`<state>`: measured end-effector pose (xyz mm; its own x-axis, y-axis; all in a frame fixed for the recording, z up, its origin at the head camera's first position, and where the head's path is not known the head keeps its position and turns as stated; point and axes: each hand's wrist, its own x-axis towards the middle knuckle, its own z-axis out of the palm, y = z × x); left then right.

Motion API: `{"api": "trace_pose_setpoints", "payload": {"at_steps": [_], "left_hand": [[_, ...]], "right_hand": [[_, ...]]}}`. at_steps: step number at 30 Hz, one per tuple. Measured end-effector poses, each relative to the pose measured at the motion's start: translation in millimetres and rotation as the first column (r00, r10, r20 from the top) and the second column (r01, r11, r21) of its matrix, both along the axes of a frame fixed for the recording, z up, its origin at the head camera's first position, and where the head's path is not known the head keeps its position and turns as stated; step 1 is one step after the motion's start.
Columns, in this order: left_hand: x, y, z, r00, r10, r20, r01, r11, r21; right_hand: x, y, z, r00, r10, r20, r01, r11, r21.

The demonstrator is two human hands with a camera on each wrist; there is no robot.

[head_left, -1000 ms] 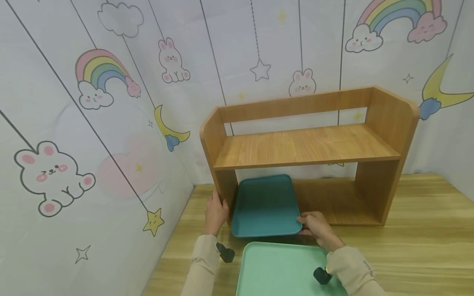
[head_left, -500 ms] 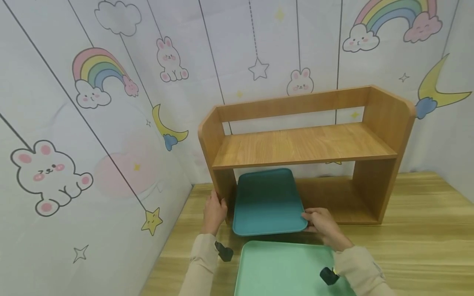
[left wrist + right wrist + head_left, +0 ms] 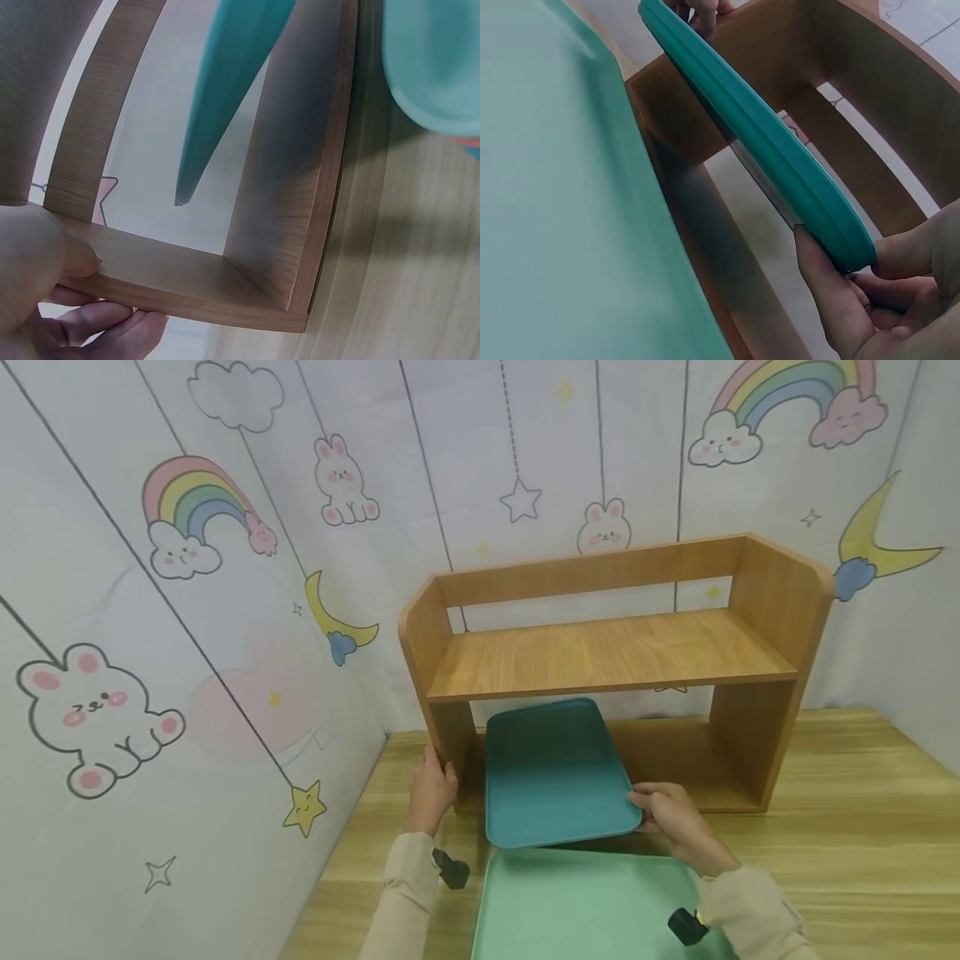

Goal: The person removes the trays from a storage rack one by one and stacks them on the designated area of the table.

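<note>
A teal tray (image 3: pixel 555 777) sticks out, tilted, from the lower compartment of a wooden desktop shelf (image 3: pixel 615 652). My right hand (image 3: pixel 678 822) pinches its front right corner, thumb on top and fingers beneath, as the right wrist view shows on the tray's rim (image 3: pixel 780 150). With my left hand (image 3: pixel 432 789) I grip the front edge of the shelf's left side panel. In the left wrist view, the left thumb (image 3: pixel 79 259) lies on the panel's inner face and the fingers curl round its outside. The teal tray's rear end lies in shadow.
A light green tray (image 3: pixel 592 910) lies on the wood-grain table (image 3: pixel 847 860) in front of the shelf, partly under my right forearm. A sliver of red and blue (image 3: pixel 472 146) shows beneath its edge. Patterned wall sheets (image 3: pixel 247 610) stand close behind and left.
The teal tray's front has swung right and slightly toward me, with my right hand moving right along with it. My left hand keeps its grip on the shelf panel.
</note>
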<state>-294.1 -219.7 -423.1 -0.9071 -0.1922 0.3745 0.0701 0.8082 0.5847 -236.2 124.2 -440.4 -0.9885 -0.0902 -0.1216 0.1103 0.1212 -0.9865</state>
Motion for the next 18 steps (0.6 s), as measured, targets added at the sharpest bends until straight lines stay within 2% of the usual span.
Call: {"api": "trace_pose_setpoints", "payload": {"at_steps": [6,18], "left_hand": [[0.8,-1,1.4,1.000,0.000,0.006,0.000,1.000,-0.003],[-0.2,0,2.5,0.998,-0.001,0.057,0.000,1.000,0.017]], "right_hand": [[2.7,6,-0.1,1.000,0.004,-0.016,-0.004,1.000,0.004],[8.0,19,-2.4,0.999,-0.034,-0.019,0.036,0.994,0.108]]}}
